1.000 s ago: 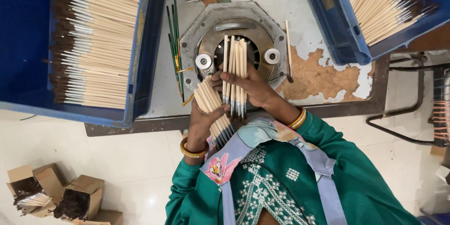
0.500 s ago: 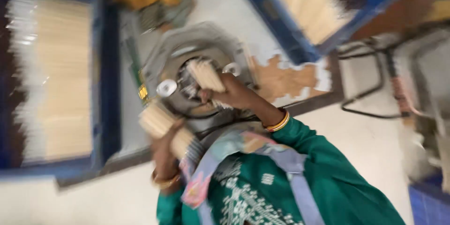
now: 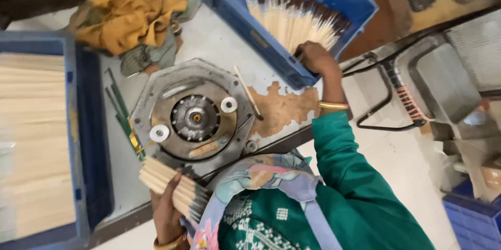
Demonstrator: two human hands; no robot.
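Note:
My left hand (image 3: 166, 211) holds a bundle of pale sticks with dark tips (image 3: 168, 181) at the near edge of the table, just below a round metal machine (image 3: 193, 117). My right hand (image 3: 314, 57) reaches into a blue crate (image 3: 250, 36) at the upper right. Its fingers curl over the pale ends of the dark-tipped sticks (image 3: 292, 18) lying in that crate. The machine's centre is bare, with no sticks on it.
A second blue crate (image 3: 88, 140) full of pale sticks fills the left side. A yellow cloth (image 3: 130, 10) lies at the back. Green sticks (image 3: 121, 112) and one loose stick (image 3: 248, 91) lie by the machine. A metal stool frame (image 3: 412, 88) stands to the right.
My right hand has left the machine, where it held sticks upright, and moved to the right crate. My left hand with its bundle dropped toward the table's near edge. The view swung right.

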